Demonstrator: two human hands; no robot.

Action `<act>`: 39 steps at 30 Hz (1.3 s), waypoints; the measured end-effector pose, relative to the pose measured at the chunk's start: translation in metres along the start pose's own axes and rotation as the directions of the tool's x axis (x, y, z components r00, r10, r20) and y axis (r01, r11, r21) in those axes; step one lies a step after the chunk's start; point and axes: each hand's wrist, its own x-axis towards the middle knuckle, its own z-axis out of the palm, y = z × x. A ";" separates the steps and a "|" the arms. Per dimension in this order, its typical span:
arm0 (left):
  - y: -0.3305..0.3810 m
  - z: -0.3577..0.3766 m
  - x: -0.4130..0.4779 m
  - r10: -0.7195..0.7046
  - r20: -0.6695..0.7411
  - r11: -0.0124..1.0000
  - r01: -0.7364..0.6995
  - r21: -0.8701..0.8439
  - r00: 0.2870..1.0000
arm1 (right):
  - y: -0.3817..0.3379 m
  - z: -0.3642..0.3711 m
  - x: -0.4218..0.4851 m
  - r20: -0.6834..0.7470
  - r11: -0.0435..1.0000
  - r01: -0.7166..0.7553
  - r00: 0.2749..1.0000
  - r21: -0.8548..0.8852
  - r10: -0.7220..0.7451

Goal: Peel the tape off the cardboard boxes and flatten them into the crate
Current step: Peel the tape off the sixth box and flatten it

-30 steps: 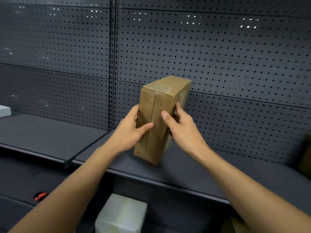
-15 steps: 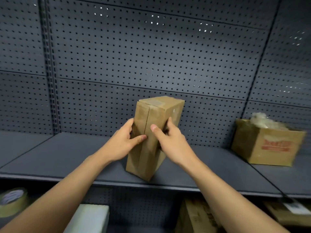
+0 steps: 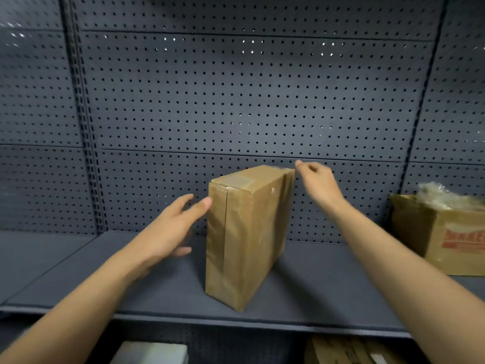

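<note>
A flat brown cardboard box (image 3: 246, 237), wrapped in glossy tape, stands upright on its narrow end on the dark grey shelf (image 3: 162, 290). My left hand (image 3: 170, 229) is just left of the box with fingers spread, its thumb tip at the box's upper left edge. My right hand (image 3: 315, 182) hovers at the box's top right corner, fingers loosely curled and holding nothing. Neither hand holds the box.
An open cardboard box (image 3: 443, 232) with red print and crumpled plastic inside sits at the right on the same shelf. Perforated back panels rise behind. Below the shelf lie a white box (image 3: 152, 353) and flattened cardboard (image 3: 349, 350).
Both hands held the box tilted above the shelf; now it stands on the shelf and both hands have let go, the right one rising to the top corner.
</note>
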 end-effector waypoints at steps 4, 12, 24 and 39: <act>0.023 0.008 0.003 -0.126 0.028 0.983 0.129 -0.129 0.992 | 0.004 0.019 0.049 0.121 0.995 -0.098 0.988 -0.019 0.099; 0.032 0.041 0.019 -0.193 0.099 0.927 0.215 -0.306 0.976 | 0.006 0.038 0.074 0.251 0.985 -0.174 0.953 0.005 0.167; 0.022 0.020 0.037 0.256 -0.155 0.958 -0.271 -0.092 0.954 | 0.010 -0.043 0.001 0.125 0.979 -0.056 0.992 0.197 0.032; -0.101 0.032 0.025 0.448 0.168 0.863 -0.474 0.176 0.878 | 0.126 -0.025 -0.131 0.166 0.986 0.084 0.984 -0.145 -0.060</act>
